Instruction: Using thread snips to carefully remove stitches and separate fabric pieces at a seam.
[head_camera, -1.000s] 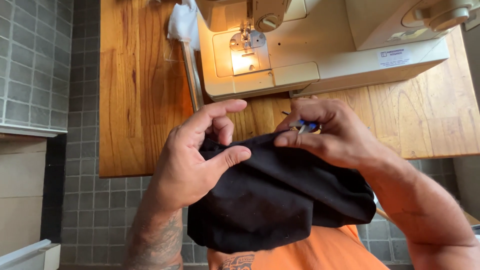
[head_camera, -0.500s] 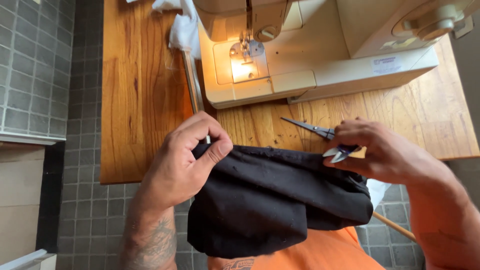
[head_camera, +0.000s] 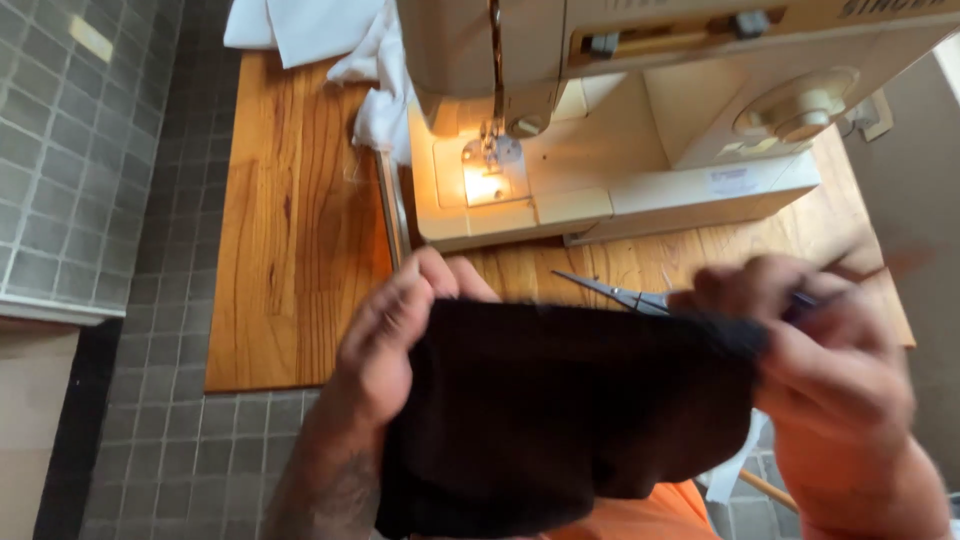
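View from above a wooden table (head_camera: 300, 250) carrying a cream sewing machine (head_camera: 620, 130), its needle lamp lit. Near the viewer, 2 hands hold a piece of black fabric (head_camera: 560, 420) stretched between them, in front of the table's near edge. The left hand (head_camera: 395, 340) has its fingers curled shut over the fabric's left upper corner. The right hand (head_camera: 820, 350) (blurred) is closed on the fabric's right upper edge and also grips small scissors (head_camera: 620, 295), whose blades point left above the cloth; how far the blades are parted cannot be told. A small pale rectangular label (head_camera: 735, 180) sits on the machine's base at right, its print unreadable. White cloth (head_camera: 330, 40) lies at the table's far left. Grey tiles (head_camera: 70, 150) cover the left side
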